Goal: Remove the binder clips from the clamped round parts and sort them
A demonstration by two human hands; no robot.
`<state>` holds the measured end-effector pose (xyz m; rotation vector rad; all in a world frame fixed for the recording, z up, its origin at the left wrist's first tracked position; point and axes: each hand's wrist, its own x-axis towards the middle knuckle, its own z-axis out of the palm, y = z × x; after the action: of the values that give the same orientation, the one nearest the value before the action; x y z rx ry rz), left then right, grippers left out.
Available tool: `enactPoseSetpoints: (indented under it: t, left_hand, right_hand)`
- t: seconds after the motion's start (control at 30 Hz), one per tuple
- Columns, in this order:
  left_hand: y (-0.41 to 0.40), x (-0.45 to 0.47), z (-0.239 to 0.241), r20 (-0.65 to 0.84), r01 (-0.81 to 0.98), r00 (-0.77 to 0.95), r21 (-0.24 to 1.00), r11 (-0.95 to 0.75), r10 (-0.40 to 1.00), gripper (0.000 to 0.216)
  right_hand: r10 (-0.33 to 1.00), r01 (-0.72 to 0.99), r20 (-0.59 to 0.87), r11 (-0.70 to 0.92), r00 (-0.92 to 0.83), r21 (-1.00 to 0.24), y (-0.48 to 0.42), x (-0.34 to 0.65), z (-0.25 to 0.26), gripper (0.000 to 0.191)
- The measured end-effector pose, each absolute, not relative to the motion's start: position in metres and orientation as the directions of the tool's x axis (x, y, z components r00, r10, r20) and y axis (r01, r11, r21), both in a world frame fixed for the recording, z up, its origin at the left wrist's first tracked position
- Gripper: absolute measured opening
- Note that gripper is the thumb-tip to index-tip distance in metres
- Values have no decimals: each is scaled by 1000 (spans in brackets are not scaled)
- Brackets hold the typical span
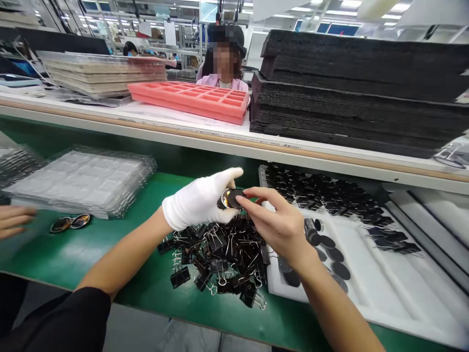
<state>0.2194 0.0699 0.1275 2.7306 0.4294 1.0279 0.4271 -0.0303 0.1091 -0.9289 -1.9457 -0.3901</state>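
My left hand (pixel 203 200), in a white glove, grips a round, shiny disc-shaped piece (pixel 224 198) with a pale rim and orange reflections. Bare fingers of my right hand (pixel 280 220) pinch a thin black disc (pixel 235 198) against the face of that piece; whether the two are joined is hidden. Below both hands a heap of black binder clips (pixel 220 259) with silver handles covers the green table (pixel 142 254). Beside my right forearm, several black discs (pixel 335 256) lie loose in a white foam tray (pixel 370 274).
More binder clips (pixel 322 190) fill the tray's far side. At left, clear plastic trays (pixel 84 181) are stacked near two shiny round pieces (pixel 69 223) and another person's hand (pixel 14 220). A shelf (pixel 205 142) overhead carries a pink foam tray (pixel 194 100) and black foam sheets (pixel 351 93).
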Motion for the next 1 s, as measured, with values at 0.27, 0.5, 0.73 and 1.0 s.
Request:
enactPoseSetpoints:
  t: [0.27,0.5,0.73,1.0]
  left_hand:
    - [77,220,111,652,183,710,194,-964,266,76]
    - [75,224,108,703,147,696,58,-987,145,73]
    - [74,230,103,716,169,687,14,-986,128,74]
    - [73,229,102,657,209,728,61,-976,197,77]
  right_hand:
    - [529,693,829,667,-182,-273,-31,428,108,39]
    - [718,616,696,547,3,-567,-37,419,110,17]
    - [957,145,257,238,136,-960,-26,424,101,29]
    - [899,274,381,318,216,-907,-26,428,102,14]
